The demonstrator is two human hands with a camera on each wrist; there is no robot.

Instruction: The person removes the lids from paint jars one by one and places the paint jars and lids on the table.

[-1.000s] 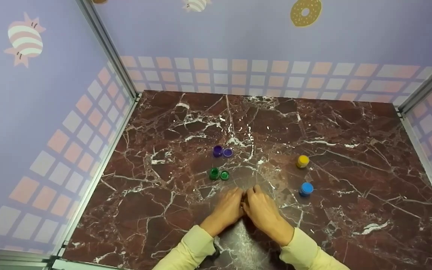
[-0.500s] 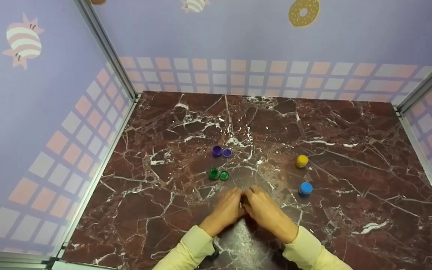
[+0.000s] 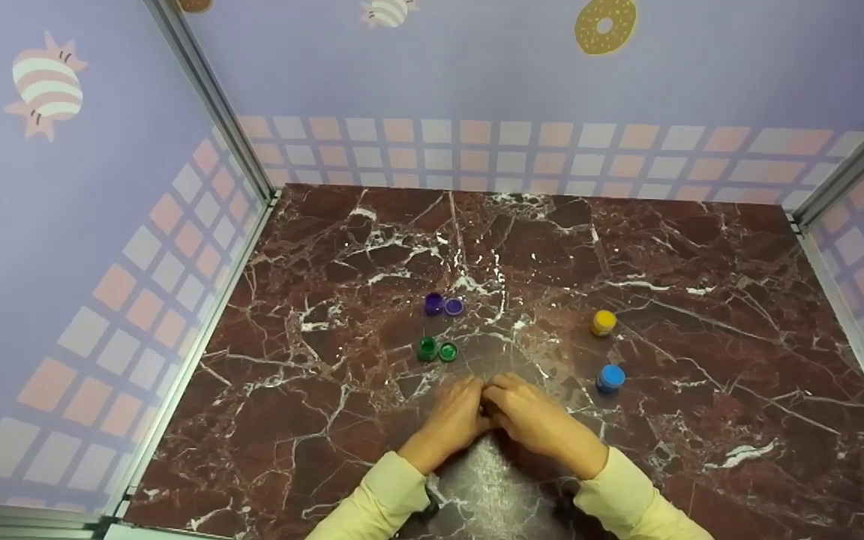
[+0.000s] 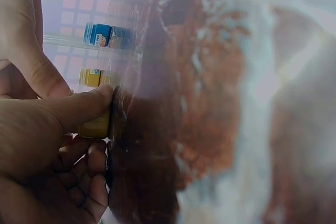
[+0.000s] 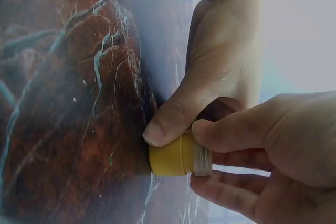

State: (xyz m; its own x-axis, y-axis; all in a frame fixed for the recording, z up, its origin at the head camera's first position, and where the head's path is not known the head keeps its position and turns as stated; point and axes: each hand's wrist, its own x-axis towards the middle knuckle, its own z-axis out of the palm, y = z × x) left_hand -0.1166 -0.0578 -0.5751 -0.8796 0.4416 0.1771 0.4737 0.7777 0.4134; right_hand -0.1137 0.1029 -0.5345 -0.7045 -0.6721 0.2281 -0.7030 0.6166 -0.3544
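I see the near jar (image 5: 169,160) between two hands, left hand (image 3: 451,412) gripping its body, right hand (image 3: 528,417) pinching its lid (image 5: 202,162).

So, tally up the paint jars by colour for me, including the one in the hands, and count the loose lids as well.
Purple paint jar: 1
Green paint jar: 1
Blue paint jar: 1
Yellow: 2, the standing yellow paint jar and the held yellow paint jar
Loose purple lid: 1
Loose green lid: 1
Total: 7

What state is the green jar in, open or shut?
Open: the green jar has its lid off, lying beside it.
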